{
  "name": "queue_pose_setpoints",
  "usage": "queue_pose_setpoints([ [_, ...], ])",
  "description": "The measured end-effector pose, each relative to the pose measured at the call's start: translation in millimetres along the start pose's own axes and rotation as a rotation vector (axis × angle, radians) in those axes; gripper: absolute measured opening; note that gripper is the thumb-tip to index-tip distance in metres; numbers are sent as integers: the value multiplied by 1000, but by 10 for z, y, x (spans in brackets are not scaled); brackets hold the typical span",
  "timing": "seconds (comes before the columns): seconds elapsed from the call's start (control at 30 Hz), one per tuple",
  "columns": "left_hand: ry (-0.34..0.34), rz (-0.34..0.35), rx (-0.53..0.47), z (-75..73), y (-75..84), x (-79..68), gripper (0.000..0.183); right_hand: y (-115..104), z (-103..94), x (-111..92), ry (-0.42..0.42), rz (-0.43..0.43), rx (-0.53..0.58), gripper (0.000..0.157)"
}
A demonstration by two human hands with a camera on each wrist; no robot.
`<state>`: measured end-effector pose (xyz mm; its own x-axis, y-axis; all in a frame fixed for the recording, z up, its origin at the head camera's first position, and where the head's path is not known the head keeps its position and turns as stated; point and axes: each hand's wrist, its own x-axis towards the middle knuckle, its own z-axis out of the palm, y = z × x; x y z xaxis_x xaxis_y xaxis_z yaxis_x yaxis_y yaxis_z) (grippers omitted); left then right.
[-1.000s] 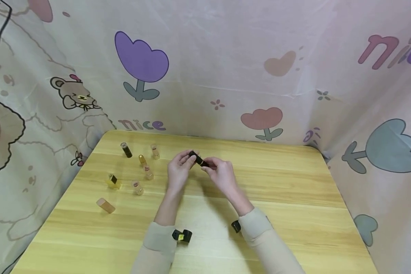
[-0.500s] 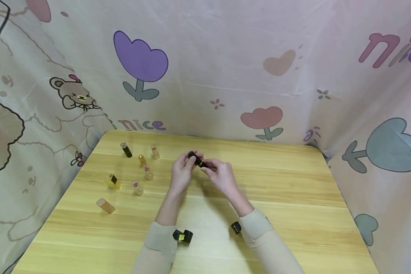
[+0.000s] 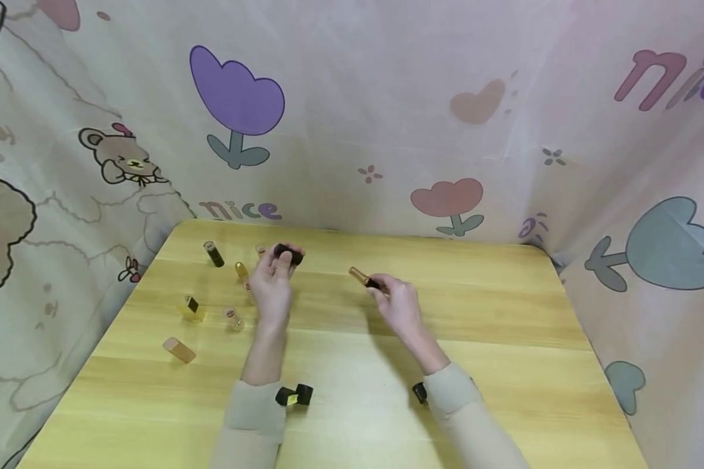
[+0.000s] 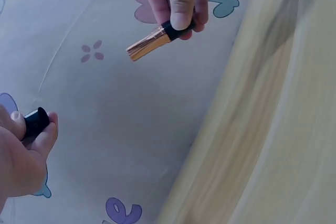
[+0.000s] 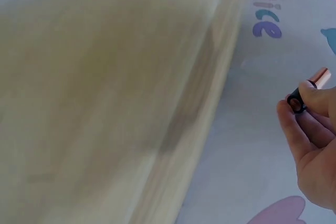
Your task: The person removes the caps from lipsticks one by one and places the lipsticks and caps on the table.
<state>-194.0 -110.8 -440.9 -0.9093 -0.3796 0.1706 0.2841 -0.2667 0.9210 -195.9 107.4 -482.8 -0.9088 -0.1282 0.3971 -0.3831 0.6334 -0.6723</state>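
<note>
In the head view, my left hand (image 3: 271, 293) grips a black lipstick cap (image 3: 294, 255) between thumb and fingers, above the left part of the table. To its right, my right hand (image 3: 401, 307) pinches the black base of a lipstick (image 3: 359, 275), whose gold inner tube points up and left. Cap and lipstick are well apart. The left wrist view shows the black cap (image 4: 37, 123) in the left hand and the gold tube of the lipstick (image 4: 148, 44) across from it. From the right wrist, the hollow black end of the lipstick (image 5: 297, 102) faces the camera.
Several cosmetics stand at the table's left: a dark tube (image 3: 213, 255), a gold bullet-shaped tube (image 3: 241, 271), a clear-topped tube (image 3: 233, 320), a yellow item with a black top (image 3: 193, 309) and a tan block (image 3: 179, 350). The left hand partly covers others. Patterned cloth (image 3: 340, 117) hangs behind the table (image 3: 504, 312).
The black cap has come off the lipstick, baring its gold tube. My left hand has moved left and up with the cap; my right hand has shifted slightly right with the lipstick.
</note>
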Motion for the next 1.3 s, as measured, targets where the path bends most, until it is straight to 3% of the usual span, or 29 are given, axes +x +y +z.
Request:
queue_pose_setpoints([
  [0.17,-9,48,2,60,-10,-2,27,48,-118,17,32,23,54,20],
  [0.33,-32,47,61,62,-69,20,28,125,-178,53,104,110,216,25],
  [0.57,-127,19,180,199,-215,238,33,336,-308,272,183,192,353,37],
  [0.7,-177,-17,245,309,-335,407,35,481,-366,416,192,213,343,33],
  [0.83,-201,-30,372,411,-506,574,33,634,-412,563,177,262,316,29],
  [1.03,-254,-64,482,525,-786,784,31,840,-452,757,76,345,236,30],
  [1.3,-305,-116,642,593,-1052,960,28,1104,-356,954,-41,437,143,28],
])
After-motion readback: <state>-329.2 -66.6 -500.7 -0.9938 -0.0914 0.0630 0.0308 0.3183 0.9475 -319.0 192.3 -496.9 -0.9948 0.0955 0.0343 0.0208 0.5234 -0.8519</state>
